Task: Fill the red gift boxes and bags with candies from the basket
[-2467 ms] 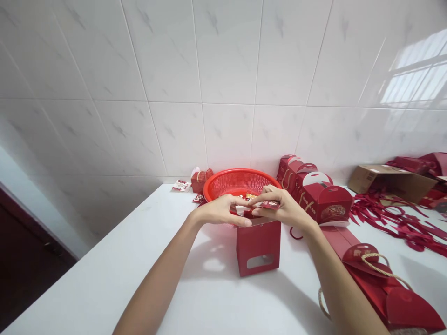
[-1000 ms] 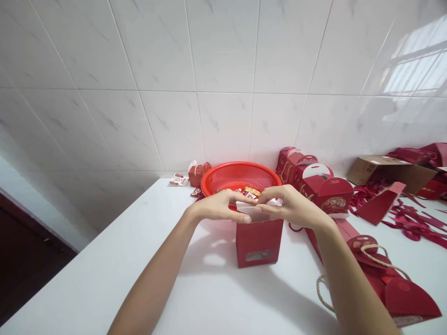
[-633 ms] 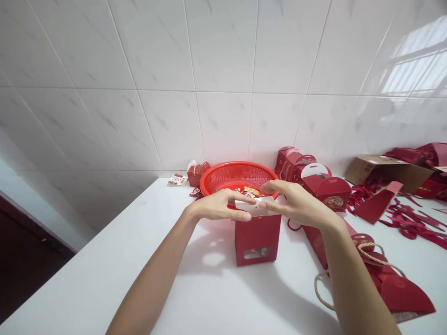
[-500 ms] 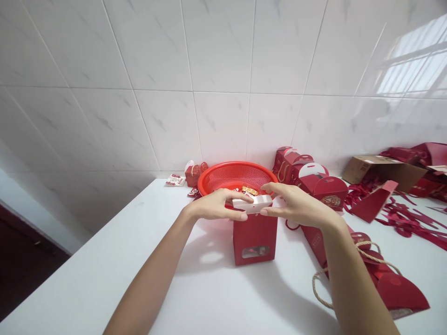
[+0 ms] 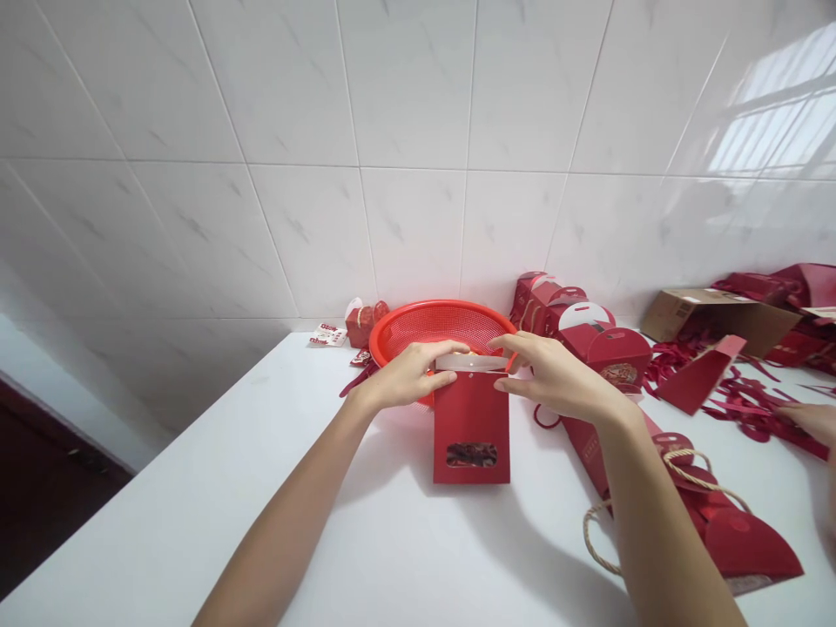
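Red box [image 5: 471, 418] (windowed) stands between both hands' [image 5: 480, 370] fingertips.

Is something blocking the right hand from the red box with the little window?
No, nothing visible is in the way. The right hand touches the red box at its top edge, and so does the left hand. The red basket is behind the box, not between.

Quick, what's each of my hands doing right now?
Left hand: closed on the top left edge of the red windowed box.
Right hand: fingers on that box's top right edge.
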The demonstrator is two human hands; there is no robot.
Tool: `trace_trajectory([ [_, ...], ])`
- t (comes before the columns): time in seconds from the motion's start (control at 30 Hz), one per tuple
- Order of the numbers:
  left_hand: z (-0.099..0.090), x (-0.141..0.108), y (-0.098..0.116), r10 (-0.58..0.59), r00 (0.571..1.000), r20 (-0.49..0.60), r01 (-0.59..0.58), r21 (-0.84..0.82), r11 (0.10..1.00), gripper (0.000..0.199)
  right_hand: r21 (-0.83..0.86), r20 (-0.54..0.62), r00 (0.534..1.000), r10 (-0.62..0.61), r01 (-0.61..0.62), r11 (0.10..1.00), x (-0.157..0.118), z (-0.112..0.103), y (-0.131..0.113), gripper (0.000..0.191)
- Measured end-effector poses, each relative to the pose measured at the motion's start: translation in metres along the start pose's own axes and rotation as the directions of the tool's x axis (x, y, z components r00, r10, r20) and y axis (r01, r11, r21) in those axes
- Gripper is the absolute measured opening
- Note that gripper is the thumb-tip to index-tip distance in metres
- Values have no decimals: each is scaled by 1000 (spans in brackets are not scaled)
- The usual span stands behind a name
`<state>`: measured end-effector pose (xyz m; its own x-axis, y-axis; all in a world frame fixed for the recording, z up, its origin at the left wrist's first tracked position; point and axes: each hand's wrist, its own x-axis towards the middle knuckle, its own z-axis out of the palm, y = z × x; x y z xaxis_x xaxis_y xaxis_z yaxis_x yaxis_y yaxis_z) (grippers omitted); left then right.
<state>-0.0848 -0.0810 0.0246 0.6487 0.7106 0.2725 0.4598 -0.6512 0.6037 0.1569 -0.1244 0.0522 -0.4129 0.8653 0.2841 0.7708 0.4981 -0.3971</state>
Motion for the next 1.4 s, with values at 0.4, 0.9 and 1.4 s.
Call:
trace_trajectory([
  [0.4, 1, 1, 5, 88, 996, 5, -89, 32, 996, 12, -139, 116, 987, 107, -91, 986, 6, 11, 9, 19],
  [0.9, 3, 0, 8, 6, 998, 64, -6, 4, 1000, 12, -208, 208, 962, 176, -132, 969, 9, 13, -1, 9],
  [1.4, -10, -9, 17, 28, 964, 264, 38, -243, 969, 43, -80, 265, 959, -101, 127, 989, -8, -2, -29, 15],
])
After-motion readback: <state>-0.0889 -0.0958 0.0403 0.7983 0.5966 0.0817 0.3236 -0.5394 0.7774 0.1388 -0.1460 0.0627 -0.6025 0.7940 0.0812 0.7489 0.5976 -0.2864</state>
